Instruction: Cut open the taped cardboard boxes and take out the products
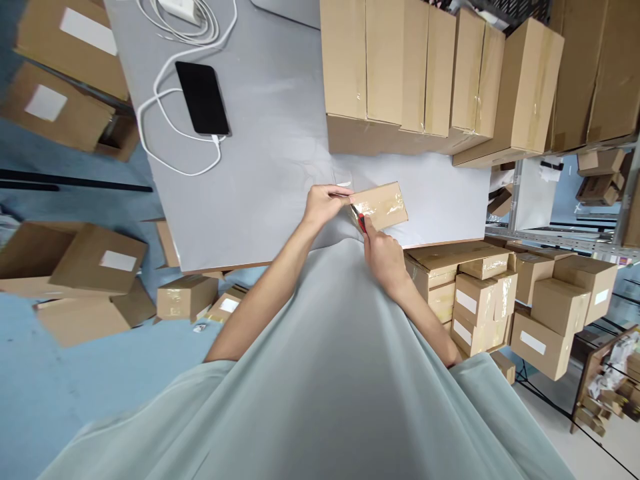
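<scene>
1. Okay, starting far left: see an open carton [90,253] with flaps out and a white label [118,261] stuck on. Pretty dark inside, so can't name any contents.
2. Next, got a black phone-like device [203,98] lying on the grey table [270,100], white plug [216,141] pushed into the lower end.
3. Moving right, find the left hand [323,205] at the left end of a small taped box [384,205], fingertips bunched close together there. Can't tell about an actual grip, honestly.
4. As for the small taped box: lying flat near the front edge of the table, shiny tape across the top. Can't see inside.
5. Just beside, spot the right hand [385,259], wrapped around a red-handled cutter [362,221], dark blade at the left end of the box. Near the left hand, yet apart from it.
6. Further right, check out a row of tall cartons [415,73] standing on the table, taped along the seams. Can't make out contents.
7. Lower down, below the tabletop, notice a stack of cartons [486,303] with white labels [466,303], contents hidden.
</scene>
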`<control>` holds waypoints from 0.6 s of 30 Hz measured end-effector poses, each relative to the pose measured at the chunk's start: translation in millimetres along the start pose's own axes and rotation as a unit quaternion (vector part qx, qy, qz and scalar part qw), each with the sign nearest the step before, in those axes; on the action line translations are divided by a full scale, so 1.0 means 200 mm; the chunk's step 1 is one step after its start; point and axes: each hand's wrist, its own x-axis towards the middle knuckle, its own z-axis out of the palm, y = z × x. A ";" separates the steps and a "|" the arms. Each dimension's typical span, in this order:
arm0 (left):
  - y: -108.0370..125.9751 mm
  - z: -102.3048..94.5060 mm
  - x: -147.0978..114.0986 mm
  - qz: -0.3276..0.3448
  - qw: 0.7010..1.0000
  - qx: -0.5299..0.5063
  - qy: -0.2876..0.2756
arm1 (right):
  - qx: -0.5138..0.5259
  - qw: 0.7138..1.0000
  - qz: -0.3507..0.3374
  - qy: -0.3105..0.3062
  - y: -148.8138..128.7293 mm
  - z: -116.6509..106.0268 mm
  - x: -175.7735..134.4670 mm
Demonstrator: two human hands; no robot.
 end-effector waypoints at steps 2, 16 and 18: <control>-0.01 0.01 -0.02 -0.003 1.000 0.002 0.006 | -0.026 1.000 0.000 -0.005 -0.03 -0.01 -0.02; -0.04 0.07 -0.09 0.018 0.999 0.023 0.035 | -0.099 0.993 0.029 -0.060 -0.02 -0.07 -0.16; -0.04 0.07 -0.09 0.028 0.998 0.039 0.041 | -0.097 0.993 0.025 -0.060 0.00 -0.05 -0.15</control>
